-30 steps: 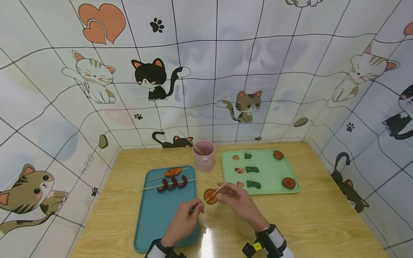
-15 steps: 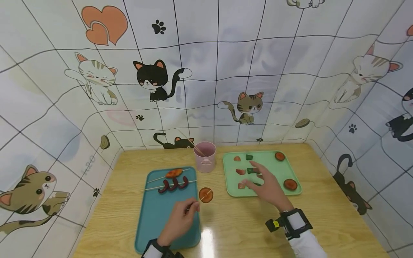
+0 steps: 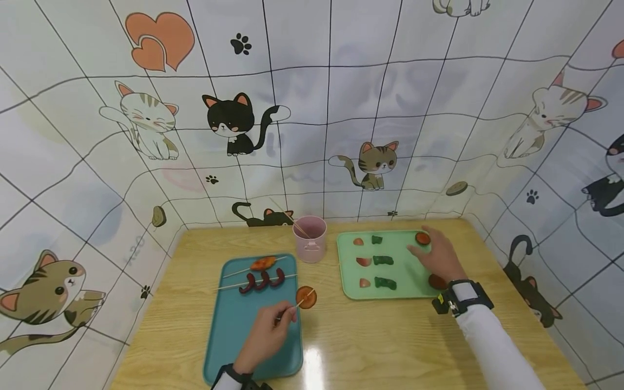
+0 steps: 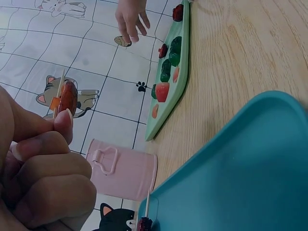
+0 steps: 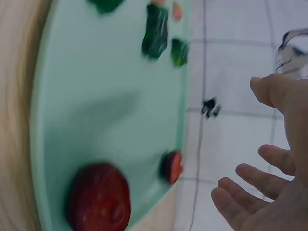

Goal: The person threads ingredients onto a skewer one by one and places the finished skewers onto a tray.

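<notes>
My left hand (image 3: 265, 330) pinches a thin wooden skewer (image 4: 61, 79) between thumb and fingers, its other fingers curled. Threaded on the skewer is a round orange-brown slice (image 3: 304, 298), held just beyond the right edge of the blue tray (image 3: 253, 336). Over the right part of the light green tray (image 3: 352, 281), my right hand (image 3: 441, 257) holds nothing, fingers apart. Its fingertips are near the far round red-brown slice (image 3: 422, 238). A nearer round slice (image 5: 98, 199) lies on the green tray, partly covered by my right wrist in the head view.
On the blue tray lie a skewer with curled dark-red pieces (image 3: 264, 279) and one with an orange piece (image 3: 263, 263). Behind, a pink cup (image 3: 310, 246) has a stick leaning in it. Green pieces (image 3: 383, 260) and small reddish pieces (image 3: 363, 261) sit on the green tray.
My right hand has left the skewer and moved right and away, across the green tray to its far right corner. The left hand keeps the skewer and slice, shifted slightly left.
</notes>
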A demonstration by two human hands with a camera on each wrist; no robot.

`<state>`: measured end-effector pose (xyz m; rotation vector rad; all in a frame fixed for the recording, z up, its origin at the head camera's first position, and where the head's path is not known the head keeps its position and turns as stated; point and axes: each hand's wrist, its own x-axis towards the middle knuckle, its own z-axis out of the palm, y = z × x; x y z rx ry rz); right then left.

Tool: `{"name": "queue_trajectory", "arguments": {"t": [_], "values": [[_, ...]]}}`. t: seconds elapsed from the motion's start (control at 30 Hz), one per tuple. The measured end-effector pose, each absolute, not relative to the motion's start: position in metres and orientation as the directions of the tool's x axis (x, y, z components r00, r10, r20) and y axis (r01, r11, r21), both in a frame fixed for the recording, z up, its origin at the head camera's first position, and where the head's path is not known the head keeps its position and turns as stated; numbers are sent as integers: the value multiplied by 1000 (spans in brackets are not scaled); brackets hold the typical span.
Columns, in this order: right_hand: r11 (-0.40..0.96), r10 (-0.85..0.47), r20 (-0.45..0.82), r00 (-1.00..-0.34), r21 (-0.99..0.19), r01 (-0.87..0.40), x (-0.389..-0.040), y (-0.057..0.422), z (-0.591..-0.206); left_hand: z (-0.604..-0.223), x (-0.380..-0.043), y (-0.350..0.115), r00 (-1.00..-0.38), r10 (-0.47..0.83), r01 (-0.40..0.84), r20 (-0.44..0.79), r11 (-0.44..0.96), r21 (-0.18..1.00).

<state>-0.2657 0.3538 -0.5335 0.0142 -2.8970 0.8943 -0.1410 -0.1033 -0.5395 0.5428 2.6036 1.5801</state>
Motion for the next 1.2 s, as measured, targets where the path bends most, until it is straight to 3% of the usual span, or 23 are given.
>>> {"name": "queue_trajectory", "arguments": {"t": [0.37, 0.77, 1.0, 1.2], "values": [[853, 77, 87, -993, -522, 20, -302, 382, -557, -542, -141, -106, -943, 312, 248, 115, 429, 869], [909, 125, 176, -976, -415, 41, -324, 387, -582, -539, -140, -108, -952, 295, 205, 76, 436, 876], [889, 226, 115, -967, -431, 157, -336, 393, -599, -539, -141, -108, -950, 301, 214, 80, 444, 870], [891, 205, 176, -963, -442, 109, -337, 391, -602, -540, -141, -107, -951, 301, 206, 74, 435, 877]]}}
